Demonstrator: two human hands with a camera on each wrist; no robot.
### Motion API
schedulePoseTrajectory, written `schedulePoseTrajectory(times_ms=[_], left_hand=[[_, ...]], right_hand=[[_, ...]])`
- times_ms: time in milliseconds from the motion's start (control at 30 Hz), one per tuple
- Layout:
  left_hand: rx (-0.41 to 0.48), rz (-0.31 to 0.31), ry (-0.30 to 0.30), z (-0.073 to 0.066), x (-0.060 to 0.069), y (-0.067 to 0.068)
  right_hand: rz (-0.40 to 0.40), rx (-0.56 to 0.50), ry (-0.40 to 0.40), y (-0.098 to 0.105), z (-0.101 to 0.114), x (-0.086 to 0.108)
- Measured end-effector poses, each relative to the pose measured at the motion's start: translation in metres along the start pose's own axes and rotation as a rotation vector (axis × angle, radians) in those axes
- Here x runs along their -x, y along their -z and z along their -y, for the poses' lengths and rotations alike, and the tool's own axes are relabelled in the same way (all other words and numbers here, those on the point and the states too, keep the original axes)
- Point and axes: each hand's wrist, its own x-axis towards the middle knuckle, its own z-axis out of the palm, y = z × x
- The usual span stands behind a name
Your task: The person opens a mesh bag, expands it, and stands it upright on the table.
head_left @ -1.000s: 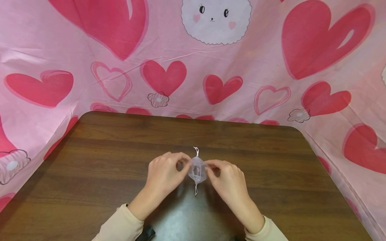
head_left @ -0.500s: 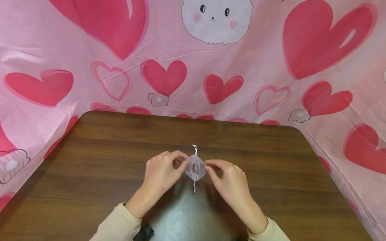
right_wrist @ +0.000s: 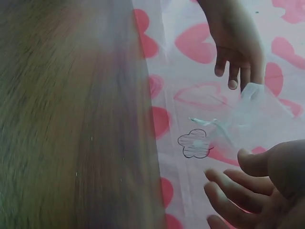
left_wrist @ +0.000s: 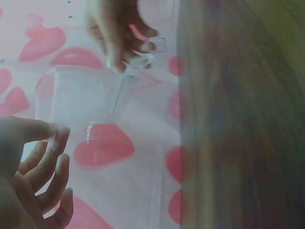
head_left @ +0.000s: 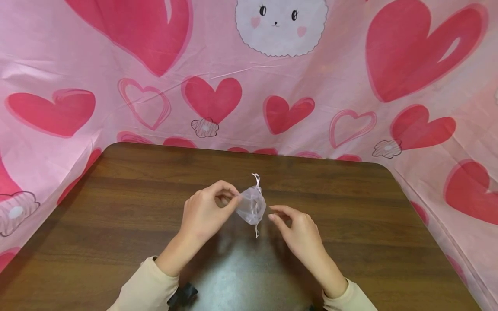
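Note:
A small sheer white drawstring pouch [head_left: 250,205] hangs above the table, with a white cord loop at each side. My left hand [head_left: 208,211] pinches its edge between thumb and index finger; in the left wrist view the pouch [left_wrist: 83,98] spreads out from those fingertips. To the right, my right hand [head_left: 295,226] is just off the pouch, thumb and index finger parted with nothing between them in the head view. The right wrist view shows loosely bent fingers [right_wrist: 238,191] below the pouch [right_wrist: 252,117], and a cord [right_wrist: 209,121] trailing from it.
A dark brown wooden table [head_left: 116,207] lies beneath both hands. Behind it and along its sides hangs a pink cloth [head_left: 241,56] printed with red hearts. A black object [head_left: 183,296] sits by the left sleeve [head_left: 149,285].
Both hands held the pouch earlier. My right hand has let go of its edge, while my left hand has raised the pouch slightly away and turned it a little.

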Motion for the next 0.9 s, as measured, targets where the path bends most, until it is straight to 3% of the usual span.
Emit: schedulePoseTrajectory(times_ms=[200, 333, 467, 633, 767, 900], left_hand=[[0.051, -0.037, -0.025, -0.008, -0.003, 0.003], [0.064, -0.046, -0.033, -0.012, -0.004, 0.003], [0.056, -0.032, -0.028, -0.011, -0.005, 0.001], [0.033, -0.019, -0.031, -0.008, -0.003, 0.001], [0.003, -0.008, -0.037, -0.003, -0.002, 0.001], [-0.027, 0.026, -0.042, 0.003, 0.0, 0.001]], right_hand=[[0.235, -0.444, -0.129, 0.0, -0.009, -0.007], [0.306, -0.618, -0.233, -0.001, -0.011, -0.009], [0.303, -0.731, -0.303, -0.003, -0.01, -0.011], [0.242, -0.821, -0.368, -0.002, -0.01, -0.012], [0.182, -0.846, -0.401, 0.0, -0.01, -0.013], [0.114, -0.808, -0.415, 0.003, -0.011, -0.014]])
